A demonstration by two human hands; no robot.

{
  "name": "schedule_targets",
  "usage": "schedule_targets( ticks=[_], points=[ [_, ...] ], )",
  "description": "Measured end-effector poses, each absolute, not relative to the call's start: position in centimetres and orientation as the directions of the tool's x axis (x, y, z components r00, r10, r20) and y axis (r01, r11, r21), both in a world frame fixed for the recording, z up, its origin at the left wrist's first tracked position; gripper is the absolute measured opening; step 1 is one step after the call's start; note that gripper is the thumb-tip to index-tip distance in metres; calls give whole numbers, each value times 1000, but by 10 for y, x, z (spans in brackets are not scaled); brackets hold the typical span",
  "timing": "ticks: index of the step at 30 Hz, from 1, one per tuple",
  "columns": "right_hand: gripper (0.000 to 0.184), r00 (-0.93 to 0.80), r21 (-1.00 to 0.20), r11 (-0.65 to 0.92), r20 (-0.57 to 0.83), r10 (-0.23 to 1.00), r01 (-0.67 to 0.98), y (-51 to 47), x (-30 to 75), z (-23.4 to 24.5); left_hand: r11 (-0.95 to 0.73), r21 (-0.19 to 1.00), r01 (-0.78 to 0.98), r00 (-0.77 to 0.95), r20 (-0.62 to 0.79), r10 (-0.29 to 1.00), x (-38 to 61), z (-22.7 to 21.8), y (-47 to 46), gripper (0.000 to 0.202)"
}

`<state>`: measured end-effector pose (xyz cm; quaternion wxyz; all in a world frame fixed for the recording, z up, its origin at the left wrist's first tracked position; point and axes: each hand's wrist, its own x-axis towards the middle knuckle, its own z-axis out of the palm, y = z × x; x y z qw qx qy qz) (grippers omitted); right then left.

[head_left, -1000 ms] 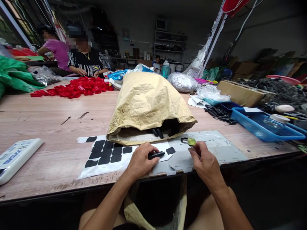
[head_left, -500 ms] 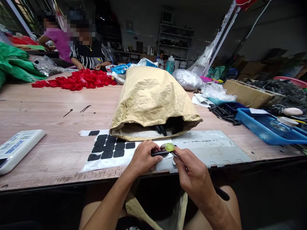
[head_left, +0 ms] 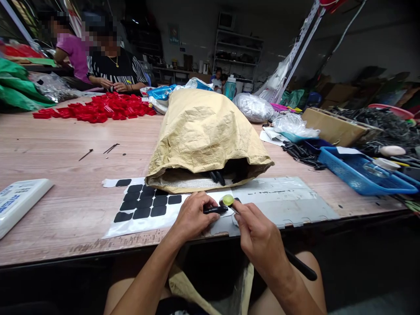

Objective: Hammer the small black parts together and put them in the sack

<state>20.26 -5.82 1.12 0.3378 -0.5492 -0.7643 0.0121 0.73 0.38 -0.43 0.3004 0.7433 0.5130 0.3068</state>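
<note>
My left hand (head_left: 196, 214) rests at the table's near edge, its fingers closed around a short black rod-shaped part (head_left: 215, 210). Closed round a small mallet is my right hand (head_left: 260, 234). The mallet's round yellow-green head (head_left: 228, 200) is just above the tip of the black part; whether they touch I cannot tell. Its black handle (head_left: 303, 267) sticks out below my right wrist. Behind both hands a tan sack (head_left: 206, 131) lies with its mouth towards me, with black rod-shaped parts (head_left: 217, 177) showing inside.
Black rounded-square pads (head_left: 143, 203) sit on a white sheet at left, beside a grey board (head_left: 288, 203). A white device (head_left: 24, 203) stands far left, a blue tray (head_left: 364, 170) right. Beyond a red heap (head_left: 98, 107), a co-worker (head_left: 114, 72) handles something small. Below the edge hangs another tan sack (head_left: 187, 286).
The view has shifted slightly, so most things appear a little further left. The mallet's head has tilted a bit. Both hands keep their holds. The co-worker's hands have come up off the red heap.
</note>
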Motion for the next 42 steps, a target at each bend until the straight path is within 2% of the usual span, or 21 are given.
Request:
schedule_targets(
  ticks=[3,7,13,17,23,29,31,33,36,39,42],
  points=[
    [44,-166,-395,374,469,867,839,-55,209,9,-305,752,583,287,160,944,8,-5,4,16],
    [40,-61,-392,303,522,851,868,-46,226,9,-304,747,591,286,159,945,8,-2,2,19],
    [41,5,-256,139,491,871,956,-22,260,2,-287,766,576,278,146,949,6,0,1,18],
    [37,-41,-183,167,548,835,969,-8,276,-11,-281,778,562,284,137,949,5,0,1,17],
    [33,-9,-307,204,533,846,930,-4,277,-21,-294,789,539,318,133,939,4,0,1,15],
    [33,-10,-277,210,582,813,937,-11,271,-18,-324,781,533,363,135,922,2,2,3,19],
    [35,-31,-277,266,636,771,923,-18,265,-10,-333,776,536,376,135,917,1,2,3,19],
    [38,-95,-315,387,658,747,867,-26,255,0,-346,771,535,389,138,911,1,2,2,20],
    [31,-244,-421,529,564,789,737,-36,233,13,-370,767,524,409,155,899,1,2,2,20],
    [19,-343,-384,509,424,838,770,-37,213,17,-394,766,508,430,171,887,1,2,1,20],
    [21,-398,-315,501,337,853,806,-32,203,14,-403,773,490,443,178,879,0,3,0,21]
  ],
)
